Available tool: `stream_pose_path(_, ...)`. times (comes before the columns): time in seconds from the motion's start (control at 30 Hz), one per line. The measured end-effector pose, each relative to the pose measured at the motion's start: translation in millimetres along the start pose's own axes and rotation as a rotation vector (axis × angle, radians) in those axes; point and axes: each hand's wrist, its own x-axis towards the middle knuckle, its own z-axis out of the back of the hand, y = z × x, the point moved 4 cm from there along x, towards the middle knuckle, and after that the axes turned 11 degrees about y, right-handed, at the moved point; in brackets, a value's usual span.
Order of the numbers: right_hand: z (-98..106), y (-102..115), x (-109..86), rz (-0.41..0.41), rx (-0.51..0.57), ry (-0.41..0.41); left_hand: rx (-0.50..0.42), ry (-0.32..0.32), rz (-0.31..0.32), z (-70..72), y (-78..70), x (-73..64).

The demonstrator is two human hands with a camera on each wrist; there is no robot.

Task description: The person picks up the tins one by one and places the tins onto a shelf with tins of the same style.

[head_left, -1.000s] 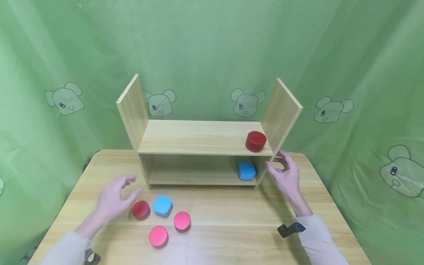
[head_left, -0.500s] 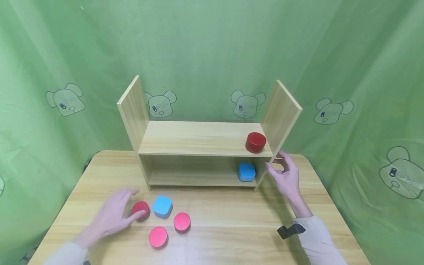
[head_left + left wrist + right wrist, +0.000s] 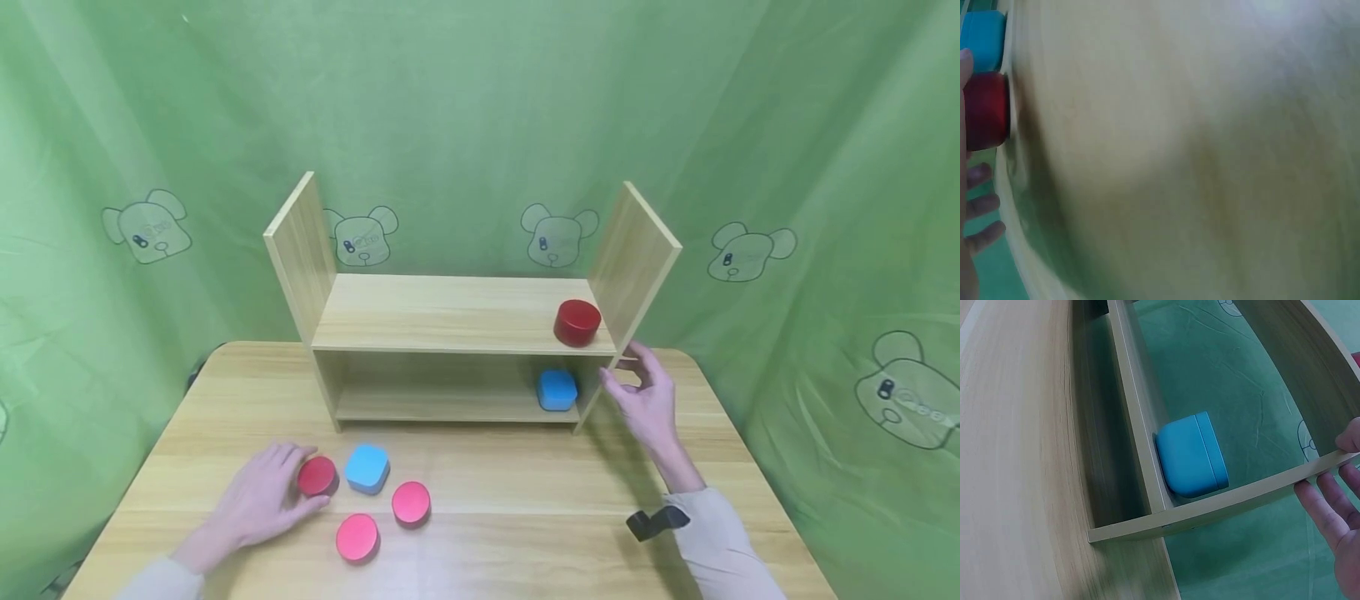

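Observation:
My left hand (image 3: 258, 500) reaches round a dark red round tin (image 3: 317, 477) on the table, thumb on the near side and fingers on the far side. In the left wrist view, this red tin (image 3: 986, 111) lies between the thumb and index finger, while the other fingers spread apart. My right hand (image 3: 648, 404) pinches the edge of the right side panel (image 3: 637, 250) of a two-tier wooden shelf (image 3: 450, 312). The right wrist view shows the thumb on one face and fingers (image 3: 1322, 509) on the other.
Beside the held tin stand a blue square tin (image 3: 367, 468) and two pink round tins (image 3: 411, 504). A dark red tin (image 3: 577, 323) sits on the upper shelf at right, a blue tin (image 3: 557, 391) below it. A green curtain (image 3: 465, 100) hangs behind the table (image 3: 510, 517).
My left hand has come down and toward me, closing round the dark red tin in front of the shelf. The right hand keeps its grip on the side panel.

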Motion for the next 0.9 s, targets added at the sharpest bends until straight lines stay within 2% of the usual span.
stream_pose_path(0.23,-0.1,0.3,-0.2,0.011,0.002,0.004,0.012,0.017,0.023,-2.2,2.7,-3.0)
stream_pose_path(0.57,-0.3,0.2,0.8,0.012,0.005,0.013,0.029,0.02,0.024,-4.1,3.8,-2.8)
stream_pose_path(0.9,0.2,-0.2,0.7,0.011,0.01,0.011,0.024,0.008,0.02,8.9,0.8,3.1)
